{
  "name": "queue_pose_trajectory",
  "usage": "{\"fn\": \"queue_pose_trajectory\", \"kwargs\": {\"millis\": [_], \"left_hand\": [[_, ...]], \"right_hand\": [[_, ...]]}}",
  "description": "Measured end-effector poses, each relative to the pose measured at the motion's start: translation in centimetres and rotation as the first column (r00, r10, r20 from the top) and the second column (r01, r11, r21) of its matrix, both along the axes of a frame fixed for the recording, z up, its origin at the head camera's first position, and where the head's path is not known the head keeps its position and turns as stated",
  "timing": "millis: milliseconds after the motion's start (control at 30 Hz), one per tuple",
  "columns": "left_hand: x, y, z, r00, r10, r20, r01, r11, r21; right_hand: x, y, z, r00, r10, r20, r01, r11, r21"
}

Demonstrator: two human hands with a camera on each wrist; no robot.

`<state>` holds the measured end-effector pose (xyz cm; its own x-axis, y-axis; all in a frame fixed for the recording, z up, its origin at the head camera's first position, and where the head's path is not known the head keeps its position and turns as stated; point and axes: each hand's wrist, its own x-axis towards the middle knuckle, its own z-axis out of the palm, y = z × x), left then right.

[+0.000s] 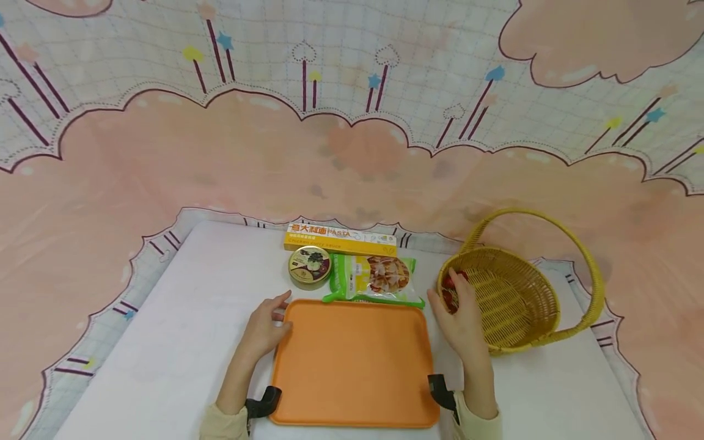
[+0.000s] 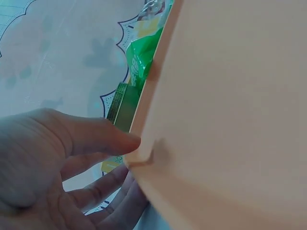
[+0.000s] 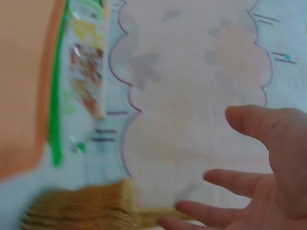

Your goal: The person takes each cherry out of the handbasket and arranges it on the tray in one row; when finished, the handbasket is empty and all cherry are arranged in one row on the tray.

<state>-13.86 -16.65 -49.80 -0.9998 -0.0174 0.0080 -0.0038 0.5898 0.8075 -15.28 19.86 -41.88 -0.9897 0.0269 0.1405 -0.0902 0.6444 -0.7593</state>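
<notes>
At the far left corner of an orange tray (image 1: 354, 363), my left hand (image 1: 265, 327) holds the rim. In the left wrist view its thumb (image 2: 122, 140) lies over the rim while the other fingers curl round outside the corner. My right hand (image 1: 461, 311) is over the left rim of a yellow wicker basket (image 1: 514, 299), fingers spread and nothing between them. Red items (image 1: 450, 298) show in the basket by that hand, partly hidden by its fingers. The right wrist view is blurred and shows the fingers apart, beyond the basket's wicker (image 3: 91, 206).
Behind the tray lie a green food packet (image 1: 379, 278), a round tin (image 1: 310, 266) and a yellow-and-white pasta box (image 1: 341, 239). The basket's tall handle (image 1: 596, 281) leans out to the right. A patterned cloth (image 1: 308, 171) rises behind the white table (image 1: 165, 342).
</notes>
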Motion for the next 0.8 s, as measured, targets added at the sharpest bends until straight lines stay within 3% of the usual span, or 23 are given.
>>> {"fn": "queue_pose_trajectory", "kwargs": {"millis": [133,300,567,800], "left_hand": [[-0.1,-0.1,0.0,1.0,0.014,0.004,-0.014,1.0,-0.008],[-0.1,-0.1,-0.3,1.0,0.011,-0.014,-0.011,1.0,0.004],[-0.1,0.0,-0.1,1.0,0.002,-0.01,-0.002,1.0,0.002],[-0.1,-0.2,0.0,1.0,0.003,0.001,-0.003,1.0,0.001]], "right_hand": [[-1.6,1.7,2.1,0.995,0.075,0.066,-0.074,0.997,-0.018],[-4.2,4.6,3.9,0.967,0.159,0.2,-0.159,0.987,-0.014],[-8.5,9.1,3.1,0.933,0.194,0.304,-0.214,0.976,0.031],[-10.5,10.1,2.5,0.885,0.152,0.439,-0.201,0.977,0.066]]}}
